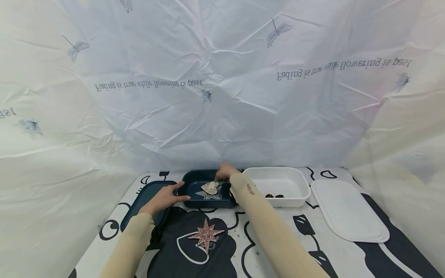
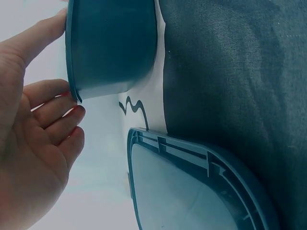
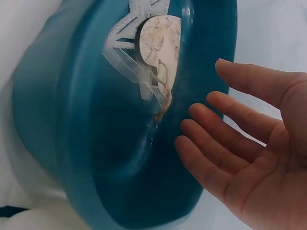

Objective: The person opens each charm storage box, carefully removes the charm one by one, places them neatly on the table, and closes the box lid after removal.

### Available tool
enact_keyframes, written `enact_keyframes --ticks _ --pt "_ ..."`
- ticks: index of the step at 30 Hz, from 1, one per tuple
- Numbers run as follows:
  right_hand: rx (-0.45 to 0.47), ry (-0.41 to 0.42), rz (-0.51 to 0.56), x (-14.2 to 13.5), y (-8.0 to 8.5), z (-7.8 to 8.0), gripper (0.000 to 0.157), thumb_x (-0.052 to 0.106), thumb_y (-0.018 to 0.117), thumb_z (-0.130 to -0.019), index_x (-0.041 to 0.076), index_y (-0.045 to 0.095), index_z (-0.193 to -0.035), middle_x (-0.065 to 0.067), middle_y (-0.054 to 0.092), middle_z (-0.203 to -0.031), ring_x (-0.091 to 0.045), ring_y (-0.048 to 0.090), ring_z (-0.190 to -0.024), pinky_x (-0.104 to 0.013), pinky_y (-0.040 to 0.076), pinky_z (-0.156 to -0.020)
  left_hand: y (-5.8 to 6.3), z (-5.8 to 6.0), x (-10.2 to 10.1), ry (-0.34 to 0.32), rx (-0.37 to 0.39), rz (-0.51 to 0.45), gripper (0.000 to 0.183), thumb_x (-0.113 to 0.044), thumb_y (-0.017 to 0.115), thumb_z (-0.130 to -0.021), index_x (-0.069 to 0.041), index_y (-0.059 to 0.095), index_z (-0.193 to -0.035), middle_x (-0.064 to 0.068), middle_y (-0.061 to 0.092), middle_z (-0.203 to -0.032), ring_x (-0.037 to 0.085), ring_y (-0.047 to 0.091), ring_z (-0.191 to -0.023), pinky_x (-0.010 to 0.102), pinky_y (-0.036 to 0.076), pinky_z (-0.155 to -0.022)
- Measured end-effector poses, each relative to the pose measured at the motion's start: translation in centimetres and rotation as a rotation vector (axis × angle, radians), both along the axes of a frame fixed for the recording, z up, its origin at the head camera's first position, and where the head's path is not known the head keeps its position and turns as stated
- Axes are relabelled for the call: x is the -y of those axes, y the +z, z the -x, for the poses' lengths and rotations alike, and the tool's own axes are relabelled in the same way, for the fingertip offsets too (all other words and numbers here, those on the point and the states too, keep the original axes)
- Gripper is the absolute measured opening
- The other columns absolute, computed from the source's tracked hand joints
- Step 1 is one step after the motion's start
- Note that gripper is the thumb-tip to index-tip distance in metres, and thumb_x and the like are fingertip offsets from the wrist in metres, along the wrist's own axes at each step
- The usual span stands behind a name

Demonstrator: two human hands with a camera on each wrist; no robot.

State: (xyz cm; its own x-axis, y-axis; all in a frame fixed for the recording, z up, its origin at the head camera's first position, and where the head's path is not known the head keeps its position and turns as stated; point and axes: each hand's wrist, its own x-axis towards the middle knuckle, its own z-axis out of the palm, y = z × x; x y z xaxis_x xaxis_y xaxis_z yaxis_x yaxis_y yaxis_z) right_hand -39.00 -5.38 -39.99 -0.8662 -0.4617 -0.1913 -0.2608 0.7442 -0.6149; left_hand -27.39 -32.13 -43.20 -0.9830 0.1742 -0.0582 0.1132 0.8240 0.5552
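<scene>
A dark blue tub (image 1: 208, 204) stands at the back of the table. My left hand (image 1: 167, 197) holds its left end, thumb and fingers spread along the rim (image 2: 73, 72). Over the tub's right part is my right hand (image 1: 226, 171); the right wrist view shows its fingers (image 3: 206, 127) loosely bent, with nothing held. Inside the tub lies a pale marbled heart ornament (image 3: 165, 40) with a twine loop, apart from the fingertips. It overlaps a silver glitter star (image 1: 210, 196) with a sheer ribbon (image 3: 122, 65).
Right of the tub is a white tub (image 1: 278, 181) with small dark pine cones (image 1: 279, 196). A blue lid (image 1: 144, 197) lies at left, a white lid (image 1: 349, 210) at right. A pink glitter star (image 1: 206, 233) lies in front on the patterned cloth. White sheeting (image 1: 222, 127) hangs behind.
</scene>
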Motion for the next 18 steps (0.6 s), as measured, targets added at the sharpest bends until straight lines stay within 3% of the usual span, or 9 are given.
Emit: enact_keyframes --ticks 4,8,12,18 --pt "-0.010 -0.011 -0.046 0.5 -0.8 0.1 0.018 0.015 0.075 -0.093 0.004 0.076 -0.107 -0.007 0.070 -0.098 -0.020 0.056 -0.074 -0.033 0.047 -0.063 -0.1 0.0 0.1 -0.003 0.007 -0.014 0.092 -0.058 0.070 -0.089 -0.010 0.034 -0.159 0.023 0.035 -0.158 0.046 0.035 -0.142 0.066 0.036 -0.107" --pt "-0.020 -0.006 -0.084 0.8 -1.2 0.2 0.022 0.014 0.074 -0.093 0.001 0.073 -0.112 -0.010 0.071 -0.101 -0.028 0.067 -0.093 -0.037 0.054 -0.072 0.1 0.0 0.3 0.002 0.010 -0.026 0.091 -0.058 0.070 -0.090 -0.010 0.033 -0.159 0.021 0.033 -0.160 0.045 0.034 -0.143 0.066 0.035 -0.108" --pt "-0.021 -0.005 -0.115 0.9 -1.4 0.4 0.027 0.013 0.073 -0.094 -0.001 0.069 -0.117 -0.012 0.068 -0.101 -0.032 0.067 -0.100 -0.039 0.054 -0.074 0.1 0.3 0.3 0.003 0.013 -0.028 0.093 -0.059 0.070 -0.089 -0.011 0.033 -0.159 0.020 0.032 -0.160 0.045 0.033 -0.144 0.066 0.034 -0.109" --pt "-0.041 -0.020 -0.195 1.2 -1.6 0.1 0.035 0.012 0.074 -0.093 0.000 0.067 -0.125 -0.015 0.065 -0.122 -0.028 0.064 -0.100 -0.040 0.056 -0.079 0.0 0.4 0.3 0.001 0.013 -0.022 0.094 -0.060 0.070 -0.088 -0.011 0.034 -0.159 0.021 0.032 -0.160 0.045 0.033 -0.144 0.066 0.034 -0.109"
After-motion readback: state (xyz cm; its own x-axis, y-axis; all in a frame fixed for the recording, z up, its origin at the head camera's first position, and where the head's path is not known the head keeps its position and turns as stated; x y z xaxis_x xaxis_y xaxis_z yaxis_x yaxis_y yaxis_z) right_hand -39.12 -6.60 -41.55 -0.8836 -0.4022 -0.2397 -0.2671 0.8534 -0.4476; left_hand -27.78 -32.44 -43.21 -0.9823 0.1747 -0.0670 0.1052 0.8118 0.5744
